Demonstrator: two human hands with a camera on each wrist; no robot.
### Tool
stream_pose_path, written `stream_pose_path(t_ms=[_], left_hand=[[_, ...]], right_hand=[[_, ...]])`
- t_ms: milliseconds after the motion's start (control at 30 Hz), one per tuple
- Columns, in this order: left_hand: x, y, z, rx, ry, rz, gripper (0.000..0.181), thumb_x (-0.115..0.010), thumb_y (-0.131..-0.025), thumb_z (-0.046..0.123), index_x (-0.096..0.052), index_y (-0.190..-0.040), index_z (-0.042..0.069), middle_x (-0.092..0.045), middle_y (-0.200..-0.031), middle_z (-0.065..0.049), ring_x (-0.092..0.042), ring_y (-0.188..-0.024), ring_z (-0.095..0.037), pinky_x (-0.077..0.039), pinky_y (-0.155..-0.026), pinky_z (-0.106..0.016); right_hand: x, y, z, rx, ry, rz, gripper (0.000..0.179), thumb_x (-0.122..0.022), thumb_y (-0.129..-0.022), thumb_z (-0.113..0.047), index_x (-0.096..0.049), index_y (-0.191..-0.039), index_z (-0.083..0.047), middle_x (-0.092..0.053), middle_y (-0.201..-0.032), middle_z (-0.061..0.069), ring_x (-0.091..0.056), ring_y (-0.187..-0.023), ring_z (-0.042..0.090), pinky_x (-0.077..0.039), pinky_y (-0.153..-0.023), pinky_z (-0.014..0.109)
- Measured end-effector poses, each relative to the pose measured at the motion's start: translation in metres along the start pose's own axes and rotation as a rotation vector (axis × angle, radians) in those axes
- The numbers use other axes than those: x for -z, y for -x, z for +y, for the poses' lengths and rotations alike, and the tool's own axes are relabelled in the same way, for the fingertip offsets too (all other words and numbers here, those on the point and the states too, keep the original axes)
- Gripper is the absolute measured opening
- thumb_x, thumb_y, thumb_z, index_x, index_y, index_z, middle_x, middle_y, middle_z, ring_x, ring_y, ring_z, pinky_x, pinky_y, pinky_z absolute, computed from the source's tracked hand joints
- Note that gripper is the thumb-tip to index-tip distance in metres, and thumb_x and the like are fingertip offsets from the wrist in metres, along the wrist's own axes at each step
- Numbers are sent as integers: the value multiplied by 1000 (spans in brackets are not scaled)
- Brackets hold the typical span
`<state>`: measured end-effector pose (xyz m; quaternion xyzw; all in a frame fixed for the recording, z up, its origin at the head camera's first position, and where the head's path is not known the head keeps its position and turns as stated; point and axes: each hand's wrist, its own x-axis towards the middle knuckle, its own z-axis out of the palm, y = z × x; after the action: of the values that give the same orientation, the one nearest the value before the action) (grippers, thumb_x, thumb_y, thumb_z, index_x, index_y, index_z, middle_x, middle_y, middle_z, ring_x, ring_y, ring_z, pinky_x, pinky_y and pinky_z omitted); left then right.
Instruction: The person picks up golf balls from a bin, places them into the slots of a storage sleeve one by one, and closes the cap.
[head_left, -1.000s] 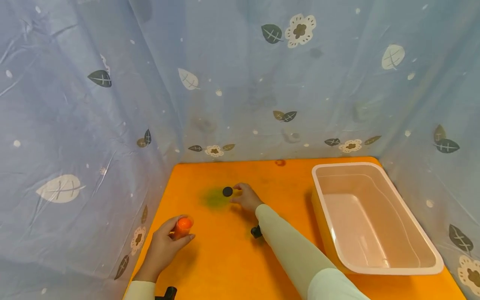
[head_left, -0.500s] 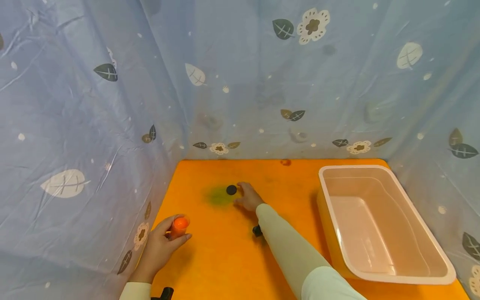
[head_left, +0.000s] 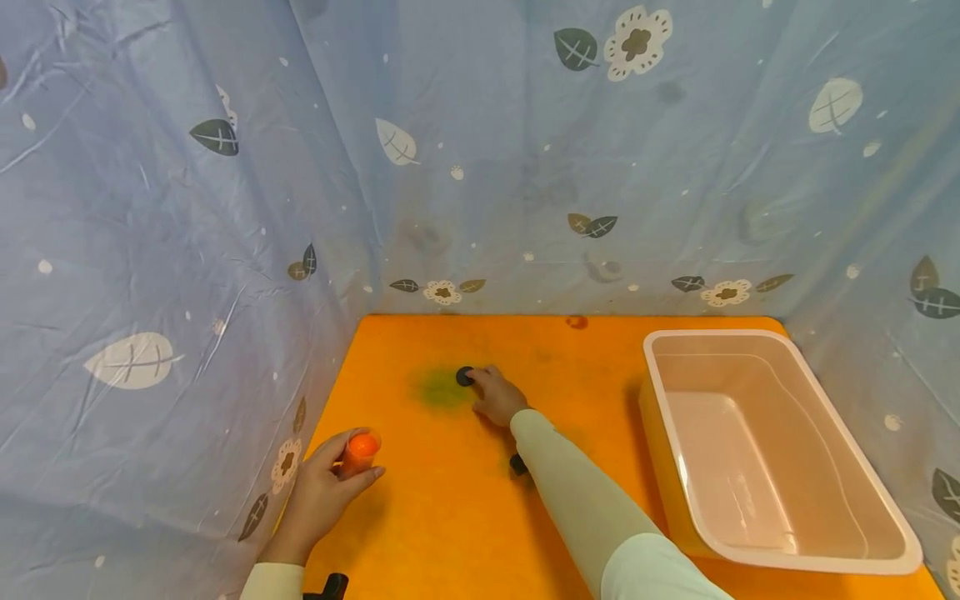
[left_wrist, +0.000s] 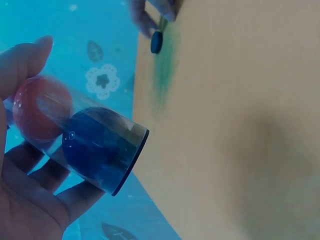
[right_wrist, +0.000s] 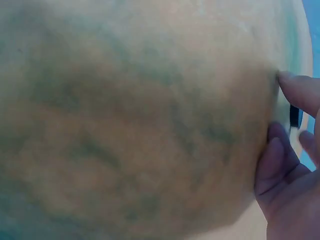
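My left hand grips a clear plastic tube, thumb on one side and fingers on the other. Inside the tube are an orange-red ball and a dark blue ball. In the left wrist view the tube tilts, its dark-rimmed end pointing away from the palm. On the far left part of the table, my right hand reaches a small black disc, one fingertip overlapping its edge. Thumb and fingers stand apart there, and the disc shows in the gap between them.
A deep pale-pink plastic tub stands at the right of the orange table. A green smudge marks the surface beside the disc. Patterned blue curtain closes off the back and sides. Black wrist-camera parts show under the right forearm.
The right fingertips have moved from beside the black disc onto its edge. The left hand keeps hold of the tube. The head view has shifted slightly.
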<state>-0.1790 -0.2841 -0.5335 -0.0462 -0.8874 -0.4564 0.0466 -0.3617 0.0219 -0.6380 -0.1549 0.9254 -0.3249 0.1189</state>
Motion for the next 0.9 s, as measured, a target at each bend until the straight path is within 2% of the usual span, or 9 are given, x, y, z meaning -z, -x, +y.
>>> stream_pose_path(t_ms=[133,200,267,333,467,600,667,767,900], left_hand=[[0,1,-2,3,0,2,63,-97,-86,16,-71,-143,17,-71,-128,-4,-71,-105,-20,-59,-86,-26],[1,1,-3,13,3,1,63,-97,-86,16,-71,-143,17,-71,-128,-4,-71,-105,-20,-59,-86,-26],[1,1,-4,28,13,-4,63,-97,-86,16,-70,-144,16,-71,-128,-4,-71,-106,-20,-59,-86,-26],[1,2,-5,43,20,-10,64,-97,-86,17,-70,-145,16,-71,-129,-3,-71,-106,-20,-59,-87,-26],[2,2,-7,52,28,-16,66,-97,-86,18,-69,-146,16,-70,-129,-2,-71,-107,-20,-59,-87,-27],[2,3,-10,50,32,-7,65,-98,-86,17,-70,-144,17,-70,-128,-3,-72,-106,-20,-60,-86,-27],[3,3,-11,53,23,-2,64,-98,-86,17,-70,-143,17,-70,-128,-3,-72,-105,-19,-59,-86,-26],[3,4,-13,52,-1,5,63,-98,-86,19,-71,-143,17,-71,-127,-2,-72,-104,-18,-59,-86,-26],[4,5,-15,59,7,8,63,-98,-85,19,-71,-142,17,-71,-124,-1,-71,-105,-19,-59,-85,-28]], right_hand=[[-3,-5,-8,63,111,-82,75,-75,-108,-18,-37,-173,-22,-26,-178,4,-49,-149,31,-53,-106,48],[-4,-7,-12,86,146,-115,71,-71,-110,-19,-38,-172,-20,-23,-179,4,-42,-154,30,-49,-112,48],[-4,-8,-15,94,162,-127,65,-70,-111,-19,-42,-170,-20,-26,-178,4,-44,-153,29,-48,-113,47],[-5,-10,-16,100,168,-118,61,-70,-111,-19,-46,-167,-20,-28,-176,5,-50,-147,29,-50,-110,46],[-4,-16,-15,88,150,-92,63,-69,-111,-19,-43,-168,-21,-26,-176,8,-60,-137,32,-56,-100,46],[-3,-23,-11,36,64,-77,65,-70,-110,-18,-41,-169,-18,-29,-175,8,-53,-144,33,-51,-109,50],[-2,-26,-10,11,11,-55,64,-73,-109,-18,-45,-167,-16,-36,-170,9,-50,-147,32,-46,-114,50],[-4,-28,-9,-16,-38,-8,59,-79,-105,-18,-55,-159,-14,-47,-159,12,-56,-138,33,-48,-112,50],[-10,-32,-10,-24,-8,22,50,-83,-102,-22,-65,-149,-16,-53,-144,12,-63,-123,32,-54,-103,49]])
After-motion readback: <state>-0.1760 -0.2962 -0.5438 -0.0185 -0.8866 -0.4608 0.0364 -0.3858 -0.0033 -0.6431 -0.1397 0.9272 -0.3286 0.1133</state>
